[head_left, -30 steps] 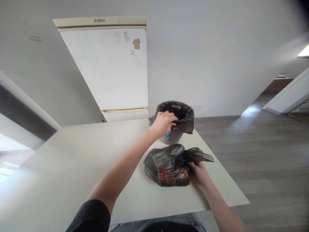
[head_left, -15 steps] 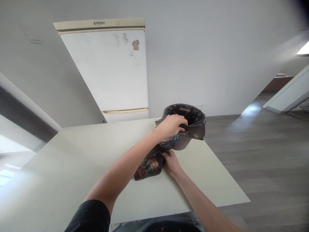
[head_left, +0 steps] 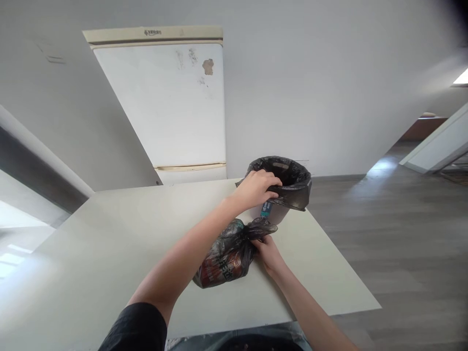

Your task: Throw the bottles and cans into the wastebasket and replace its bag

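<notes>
A trash can (head_left: 278, 214) stands at the far right part of the table, lined with a black plastic liner (head_left: 298, 192) folded over its rim. My left hand (head_left: 256, 187) is closed over the near left side of that rim, thumb outside on the liner. In front of it, a filled black garbage bag (head_left: 230, 253), gathered at its neck, lies on the table; red packaging with dark lettering shows through it. My right hand (head_left: 269, 253) grips the bag by its gathered neck. The fingertips of my right hand are partly hidden behind the plastic.
The pale table (head_left: 146, 234) lies beneath my arms, its right edge slanting toward me. A white refrigerator (head_left: 164, 107) stands beyond it, against a grey wall (head_left: 292, 87). Grey wood-look floor (head_left: 383, 234) extends on the right.
My right hand and the filled garbage bag have shifted slightly toward me, away from the trash can, and the bag's gathered neck now shows more fully. My left hand stays on the rim.
</notes>
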Tool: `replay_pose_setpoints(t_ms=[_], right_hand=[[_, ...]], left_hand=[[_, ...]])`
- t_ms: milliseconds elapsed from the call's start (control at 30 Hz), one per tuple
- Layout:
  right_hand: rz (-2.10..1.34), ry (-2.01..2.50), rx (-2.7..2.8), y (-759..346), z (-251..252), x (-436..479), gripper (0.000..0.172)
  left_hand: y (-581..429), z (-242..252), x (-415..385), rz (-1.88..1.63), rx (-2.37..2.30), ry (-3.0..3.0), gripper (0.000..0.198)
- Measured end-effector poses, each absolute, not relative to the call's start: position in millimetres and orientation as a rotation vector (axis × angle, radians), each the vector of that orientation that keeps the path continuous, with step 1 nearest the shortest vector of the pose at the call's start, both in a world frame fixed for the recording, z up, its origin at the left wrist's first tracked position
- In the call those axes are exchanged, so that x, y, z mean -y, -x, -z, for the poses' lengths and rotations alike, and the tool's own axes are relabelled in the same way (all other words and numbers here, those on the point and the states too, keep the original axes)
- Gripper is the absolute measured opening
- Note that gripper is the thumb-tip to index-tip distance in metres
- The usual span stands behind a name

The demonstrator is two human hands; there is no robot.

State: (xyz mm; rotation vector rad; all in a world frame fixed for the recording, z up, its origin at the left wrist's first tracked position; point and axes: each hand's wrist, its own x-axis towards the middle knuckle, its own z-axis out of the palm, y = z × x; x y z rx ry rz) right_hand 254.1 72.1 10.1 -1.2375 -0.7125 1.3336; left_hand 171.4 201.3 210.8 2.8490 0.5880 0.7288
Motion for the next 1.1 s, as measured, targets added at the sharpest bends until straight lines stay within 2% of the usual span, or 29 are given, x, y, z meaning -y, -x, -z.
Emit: replay_pose_setpoints(t_ms=[133, 300, 600, 933, 1100], right_hand=[[-1.316, 1.236, 0.745, -255, -6, -74, 0.036], [-1.307, 1.244, 0.775, -252, -1, -76, 0.035], [-1.312, 1.21, 0.783, -256, 4, -75, 0.039], [-1.308, 1.216, 0.793, -255, 4, -74, 0.038], [-1.298, 1.2, 0.813, -255, 2, -74, 0.038]], left_hand=[[-152, -219, -196, -0.931, -0.555, -2.752, 0.029], [-134, -225, -196, -1.065, -0.526, -2.643, 0.025], [-137, -218, -192, -0.837, -0.653, -2.731, 0.02], [-143, -213, -196, -0.727, -0.747, -2.843, 0.032], [-147, -209, -197, -0.663, -0.783, -2.9, 0.028]])
